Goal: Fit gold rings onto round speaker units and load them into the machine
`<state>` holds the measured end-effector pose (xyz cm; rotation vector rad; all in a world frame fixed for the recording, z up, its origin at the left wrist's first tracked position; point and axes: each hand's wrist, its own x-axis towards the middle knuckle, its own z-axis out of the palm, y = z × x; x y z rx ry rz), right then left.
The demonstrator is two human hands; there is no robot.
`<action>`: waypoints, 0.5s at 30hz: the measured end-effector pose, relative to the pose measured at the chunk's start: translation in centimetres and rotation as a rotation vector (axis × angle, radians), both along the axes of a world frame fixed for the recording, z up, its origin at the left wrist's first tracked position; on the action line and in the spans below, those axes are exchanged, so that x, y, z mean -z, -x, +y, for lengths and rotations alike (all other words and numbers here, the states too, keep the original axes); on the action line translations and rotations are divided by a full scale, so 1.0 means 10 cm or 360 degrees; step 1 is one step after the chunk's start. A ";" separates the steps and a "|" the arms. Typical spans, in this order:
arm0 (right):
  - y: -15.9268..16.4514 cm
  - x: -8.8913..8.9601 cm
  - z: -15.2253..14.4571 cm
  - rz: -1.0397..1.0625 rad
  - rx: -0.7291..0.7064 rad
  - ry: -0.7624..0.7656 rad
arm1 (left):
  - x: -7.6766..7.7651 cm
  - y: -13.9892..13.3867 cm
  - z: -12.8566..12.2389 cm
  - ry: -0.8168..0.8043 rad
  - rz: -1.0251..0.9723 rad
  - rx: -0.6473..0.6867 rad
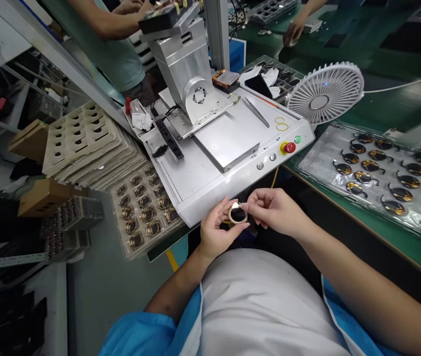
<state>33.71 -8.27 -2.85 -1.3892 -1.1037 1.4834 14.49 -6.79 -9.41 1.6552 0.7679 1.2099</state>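
Observation:
A round watch case (237, 215) with a gold-coloured rim and a dark, glossy face is held in front of my body, just off the front edge of the white machine. My left hand (218, 228) grips it by its sides between thumb and fingers. From the right, my right hand (279, 211) has thumb and forefinger pinched at the upper right of its rim, the other fingers curled in. Whether a small piece lies between those fingertips cannot be made out. A bright reflection shows on the upper part of the face.
The white machine (210, 190) has a metal plate (229, 141), tweezers (257, 112) and a red button (289, 148). At left lies a tray (142, 210) of round watch parts beside stacked trays (80, 138). At right are a fan (325, 94) and a tray (317, 148) of dark discs with tails. Other people work behind.

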 end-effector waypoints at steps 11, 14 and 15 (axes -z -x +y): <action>0.05 0.07 -0.09 -0.0189 -0.0005 -0.0026 | -0.01 -0.04 -0.02 -0.0031 0.0027 -0.0053; 0.08 0.09 -0.07 -0.0209 0.0013 -0.0030 | 0.00 -0.04 -0.03 -0.0002 0.0062 -0.0076; 0.09 0.10 -0.06 -0.0210 0.0045 -0.0040 | 0.01 -0.04 -0.04 0.0009 0.0067 -0.0087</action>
